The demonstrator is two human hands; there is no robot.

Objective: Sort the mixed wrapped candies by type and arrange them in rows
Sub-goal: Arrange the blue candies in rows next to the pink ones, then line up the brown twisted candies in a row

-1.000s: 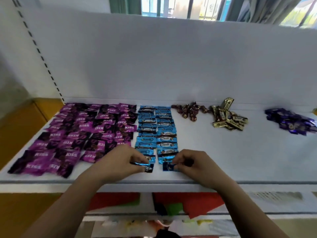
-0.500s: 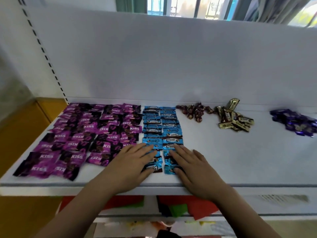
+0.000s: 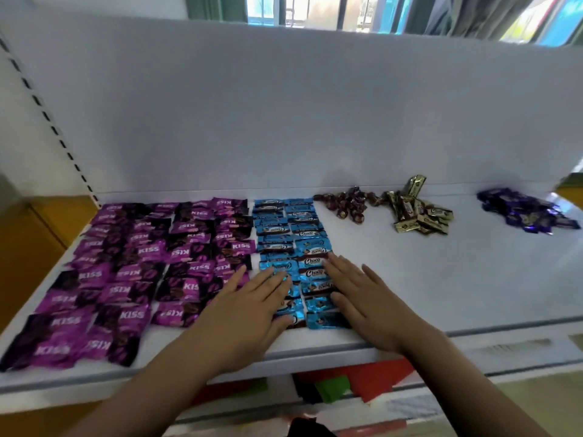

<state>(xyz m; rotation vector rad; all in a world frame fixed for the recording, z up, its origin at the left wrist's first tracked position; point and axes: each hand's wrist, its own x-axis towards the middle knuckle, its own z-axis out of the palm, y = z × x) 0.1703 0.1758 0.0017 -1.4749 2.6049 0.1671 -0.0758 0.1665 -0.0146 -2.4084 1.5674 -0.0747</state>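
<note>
Two columns of blue Choco candies [image 3: 293, 244] run front to back on the white shelf [image 3: 441, 285]. My left hand [image 3: 249, 310] lies flat with straight fingers on the near end of the left column. My right hand [image 3: 369, 304] lies flat along the right edge of the right column. Purple KISS candies [image 3: 142, 266] fill several rows to the left. A pile of brown round candies [image 3: 347, 205], a heap of gold bars [image 3: 419, 216] and a heap of dark blue candies [image 3: 527, 212] sit at the back right.
A white back panel [image 3: 284, 115] rises behind the shelf. The shelf's front edge [image 3: 315, 354] runs under my wrists. Red and green sheets [image 3: 353, 383] lie on a lower level. A perforated upright [image 3: 47, 115] stands at the left.
Both hands let go of the blue candies they pinched at the front edge, then flattened and slid forward over and beside the blue columns.
</note>
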